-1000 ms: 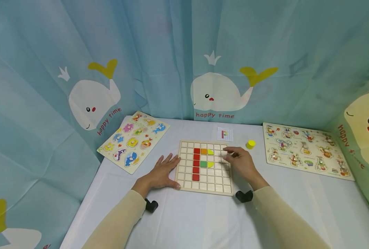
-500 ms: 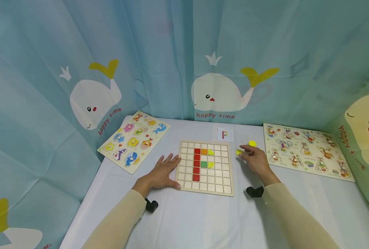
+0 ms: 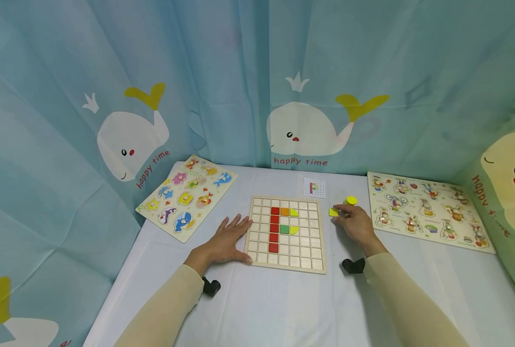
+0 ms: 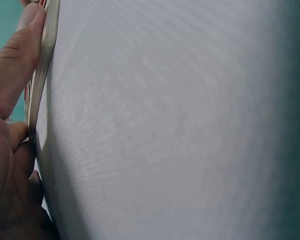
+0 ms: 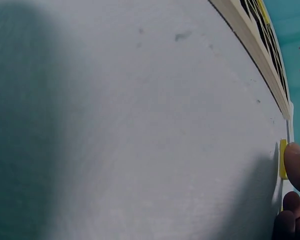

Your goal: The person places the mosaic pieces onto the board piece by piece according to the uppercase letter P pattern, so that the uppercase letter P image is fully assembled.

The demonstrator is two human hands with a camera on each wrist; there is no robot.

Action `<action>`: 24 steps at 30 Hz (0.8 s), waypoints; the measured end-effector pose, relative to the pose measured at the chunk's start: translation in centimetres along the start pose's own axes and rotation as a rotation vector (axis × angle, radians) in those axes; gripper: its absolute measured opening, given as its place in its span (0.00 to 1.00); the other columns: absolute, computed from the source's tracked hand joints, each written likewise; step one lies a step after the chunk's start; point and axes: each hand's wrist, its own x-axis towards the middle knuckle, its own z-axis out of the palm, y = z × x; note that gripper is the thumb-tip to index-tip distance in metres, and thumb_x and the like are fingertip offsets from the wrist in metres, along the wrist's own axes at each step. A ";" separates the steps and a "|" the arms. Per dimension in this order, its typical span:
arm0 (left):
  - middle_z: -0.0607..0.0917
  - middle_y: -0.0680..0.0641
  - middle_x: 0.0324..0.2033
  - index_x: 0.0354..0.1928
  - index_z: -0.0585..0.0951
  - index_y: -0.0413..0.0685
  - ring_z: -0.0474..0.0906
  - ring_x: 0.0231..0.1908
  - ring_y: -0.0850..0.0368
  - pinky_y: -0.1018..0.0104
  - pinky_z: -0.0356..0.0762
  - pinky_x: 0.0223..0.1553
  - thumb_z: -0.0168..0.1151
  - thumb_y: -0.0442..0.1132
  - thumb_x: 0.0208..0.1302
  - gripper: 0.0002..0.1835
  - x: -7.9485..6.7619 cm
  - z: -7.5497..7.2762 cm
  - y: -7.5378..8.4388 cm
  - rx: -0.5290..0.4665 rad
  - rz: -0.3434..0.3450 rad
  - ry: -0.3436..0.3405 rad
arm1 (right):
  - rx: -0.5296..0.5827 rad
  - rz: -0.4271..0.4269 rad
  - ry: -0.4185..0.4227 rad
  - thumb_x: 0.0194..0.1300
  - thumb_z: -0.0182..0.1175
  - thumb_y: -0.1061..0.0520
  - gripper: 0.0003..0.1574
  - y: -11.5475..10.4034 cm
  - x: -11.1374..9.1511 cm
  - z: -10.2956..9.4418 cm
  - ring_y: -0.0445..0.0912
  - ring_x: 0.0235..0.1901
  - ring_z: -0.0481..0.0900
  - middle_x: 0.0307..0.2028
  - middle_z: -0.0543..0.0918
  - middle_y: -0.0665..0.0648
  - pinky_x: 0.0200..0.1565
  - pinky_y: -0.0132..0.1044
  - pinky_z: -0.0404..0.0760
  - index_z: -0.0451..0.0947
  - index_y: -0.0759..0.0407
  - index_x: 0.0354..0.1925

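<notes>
A wooden grid board [image 3: 283, 260] lies on the table with red square tiles [image 3: 274, 219] in an upright column. An orange tile [image 3: 285, 211] and a green tile [image 3: 284, 229] sit right of the column, each followed by a yellow rounded piece [image 3: 294, 230]. My left hand [image 3: 224, 243] lies spread against the board's left edge, its thumb at the lower left corner. Right of the board, thumb and index finger of my right hand [image 3: 356, 226] hold a yellow square tile [image 3: 333, 212] by its right side. In the right wrist view the thumb overlaps this yellow tile [image 5: 283, 159], low at the table surface.
A short yellow stack [image 3: 351, 200] stands just behind my right hand. A small pattern card [image 3: 314, 188] lies behind the board. Picture puzzle boards lie at the left [image 3: 186, 197] and right [image 3: 428, 209]. A whale-print curtain [image 3: 223, 86] closes off the back.
My right hand has moved from the board's right edge out to the yellow square tile, which now shows beside its fingertips. My left hand has stayed in place.
</notes>
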 end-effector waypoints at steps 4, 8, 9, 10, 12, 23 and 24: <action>0.50 0.54 0.85 0.86 0.53 0.56 0.35 0.85 0.54 0.51 0.26 0.85 0.80 0.66 0.50 0.67 -0.1 0.0 0.0 0.001 -0.003 0.000 | -0.025 0.007 0.010 0.72 0.65 0.58 0.28 0.0 0.0 0.1 0.62 0.57 0.73 0.66 0.75 0.72 0.58 0.56 0.76 0.78 0.64 0.68; 0.50 0.54 0.85 0.86 0.53 0.56 0.35 0.85 0.54 0.51 0.26 0.85 0.80 0.66 0.50 0.67 -0.1 0.0 0.1 -0.001 -0.005 0.000 | -0.031 0.015 0.024 0.72 0.65 0.60 0.25 0.0 0.1 0.4 0.62 0.57 0.73 0.65 0.75 0.72 0.59 0.57 0.77 0.80 0.65 0.65; 0.51 0.54 0.85 0.86 0.53 0.56 0.35 0.85 0.54 0.51 0.27 0.85 0.81 0.66 0.50 0.67 -0.1 0.0 0.1 -0.002 -0.005 0.001 | -0.029 0.019 0.024 0.72 0.65 0.60 0.25 0.0 0.1 0.5 0.62 0.58 0.73 0.65 0.75 0.72 0.60 0.58 0.77 0.81 0.65 0.64; 0.51 0.54 0.85 0.86 0.53 0.56 0.35 0.85 0.54 0.51 0.27 0.85 0.81 0.65 0.50 0.67 -0.2 0.0 0.1 -0.002 -0.005 0.002 | -0.030 0.018 0.023 0.72 0.65 0.60 0.24 0.1 0.1 0.5 0.63 0.58 0.73 0.65 0.74 0.72 0.61 0.60 0.76 0.81 0.65 0.64; 0.50 0.54 0.85 0.86 0.53 0.56 0.35 0.85 0.54 0.51 0.27 0.85 0.80 0.66 0.50 0.67 -0.1 0.0 0.1 -0.001 -0.006 0.000 | -0.030 0.020 0.019 0.72 0.64 0.60 0.24 0.1 0.0 0.6 0.63 0.59 0.73 0.65 0.74 0.72 0.62 0.61 0.76 0.81 0.65 0.63; 0.50 0.54 0.85 0.86 0.52 0.56 0.34 0.85 0.54 0.52 0.26 0.85 0.80 0.67 0.50 0.67 0.0 0.1 0.0 0.004 -0.003 0.002 | -0.048 0.013 -0.012 0.73 0.64 0.60 0.25 0.0 -0.1 0.2 0.61 0.54 0.73 0.60 0.76 0.71 0.56 0.54 0.78 0.79 0.67 0.64; 0.50 0.55 0.85 0.86 0.53 0.56 0.34 0.85 0.55 0.52 0.26 0.85 0.80 0.67 0.50 0.67 0.0 0.1 0.0 0.004 -0.004 0.002 | -0.050 0.012 -0.012 0.73 0.64 0.60 0.24 0.0 -0.1 0.2 0.61 0.53 0.73 0.59 0.76 0.71 0.55 0.54 0.78 0.79 0.68 0.64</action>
